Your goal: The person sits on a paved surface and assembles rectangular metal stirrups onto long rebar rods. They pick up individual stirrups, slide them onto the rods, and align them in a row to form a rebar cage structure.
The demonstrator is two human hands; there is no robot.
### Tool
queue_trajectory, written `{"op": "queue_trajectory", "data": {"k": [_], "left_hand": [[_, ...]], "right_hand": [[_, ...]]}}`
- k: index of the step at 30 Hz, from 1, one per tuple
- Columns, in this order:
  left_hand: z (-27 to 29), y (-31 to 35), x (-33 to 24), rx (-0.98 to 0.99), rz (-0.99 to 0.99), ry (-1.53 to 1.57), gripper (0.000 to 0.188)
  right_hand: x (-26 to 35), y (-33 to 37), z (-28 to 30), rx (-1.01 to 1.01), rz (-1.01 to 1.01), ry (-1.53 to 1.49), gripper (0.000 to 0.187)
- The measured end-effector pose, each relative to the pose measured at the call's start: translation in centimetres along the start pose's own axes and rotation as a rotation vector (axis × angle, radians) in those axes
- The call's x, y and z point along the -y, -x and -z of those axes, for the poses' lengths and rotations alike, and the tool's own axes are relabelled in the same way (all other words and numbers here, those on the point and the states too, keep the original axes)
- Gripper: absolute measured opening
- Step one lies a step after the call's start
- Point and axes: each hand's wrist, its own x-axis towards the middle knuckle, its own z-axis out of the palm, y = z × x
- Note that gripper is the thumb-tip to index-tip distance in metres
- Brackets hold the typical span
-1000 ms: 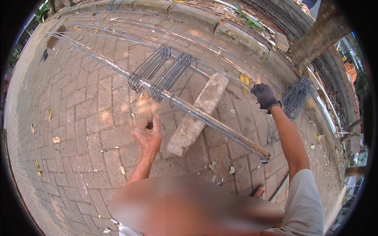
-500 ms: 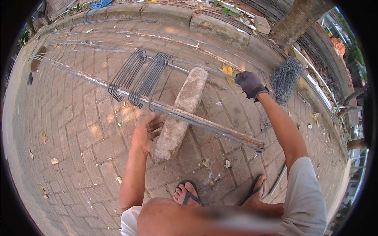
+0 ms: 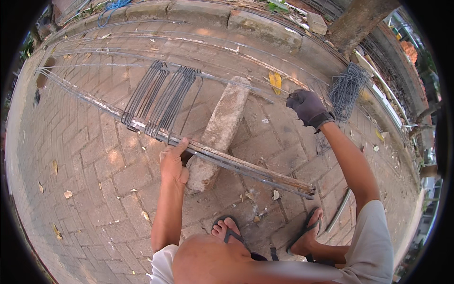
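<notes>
My bare left hand grips the near bundle of long steel rods, thumb over the top, close beside the rectangular wire stirrups. Those stirrups hang in two groups across the near bundle and a far rod. A rough concrete block lies crosswise beneath the rods. In a dark fingerless glove, my right hand is closed round the end of the far steel rod; its fingertips are partly hidden.
A pile of wire stirrups lies right of my right hand. Further rods stretch along the stone kerb. A tree trunk stands at the back right. Near my right foot lies a short metal bar.
My left hand has risen from just below the near rods and closed on them. The rods' near right end and the stirrups have shifted slightly toward me. My right hand moved slightly right and nearer.
</notes>
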Motion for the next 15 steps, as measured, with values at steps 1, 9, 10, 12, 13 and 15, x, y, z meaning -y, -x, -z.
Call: {"op": "queue_trajectory", "data": {"k": [1,9,10,12,13,15], "left_hand": [[1.0,0.9,0.0,0.037,-0.068,-0.042,0.021],[5.6,2.9,1.4,-0.050,-0.206,-0.195,0.014],[5.9,2.8,1.5,-0.050,-0.201,-0.236,0.014],[6.2,2.6,1.6,-0.049,-0.204,-0.316,0.016],[6.2,2.6,1.5,-0.049,-0.217,-0.356,0.018],[5.6,2.6,1.3,-0.044,-0.235,-0.326,0.024]], "right_hand": [[0.3,1.1,-0.3,-0.007,0.054,0.004,0.018],[1.9,4.5,-2.0,0.054,0.107,-0.072,0.020],[1.9,4.7,-1.7,0.038,0.199,-0.116,0.021],[2.0,5.2,-1.5,0.034,0.256,-0.095,0.022],[2.3,5.6,-1.7,0.015,0.257,-0.147,0.021],[2.6,6.7,-1.8,0.073,0.262,-0.201,0.021]]}}
